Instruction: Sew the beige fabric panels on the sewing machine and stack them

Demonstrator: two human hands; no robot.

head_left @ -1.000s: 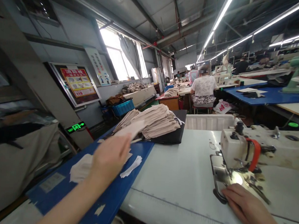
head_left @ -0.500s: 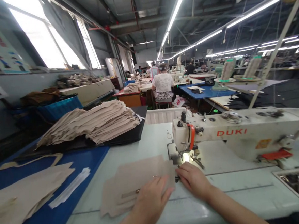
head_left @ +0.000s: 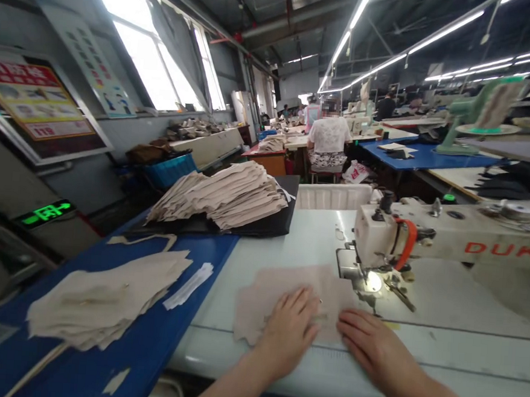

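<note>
A beige fabric piece (head_left: 259, 286) lies flat on the pale sewing table, left of the sewing machine's (head_left: 380, 237) lit needle area. A small shiny detail and a narrow strip show on it, partly covered by my fingers. My left hand (head_left: 288, 327) rests palm down on the fabric with its fingers stretched out and slightly apart. At the fabric's right edge lies my right hand (head_left: 375, 345), fingers extended side by side and touching the edge; its thumb is hidden.
Left, a blue surface (head_left: 182, 344) carries a stack of cut fabric pieces (head_left: 112, 300) and a white strip (head_left: 189, 286). Behind it, a larger beige fabric pile (head_left: 229, 193) sits on black material. A person (head_left: 328, 139) sits farther back, facing away.
The view has swung left. The fabric piece has come away from the needle area toward me, with my left hand on it. My right hand has drawn back from the needle to the fabric's edge.
</note>
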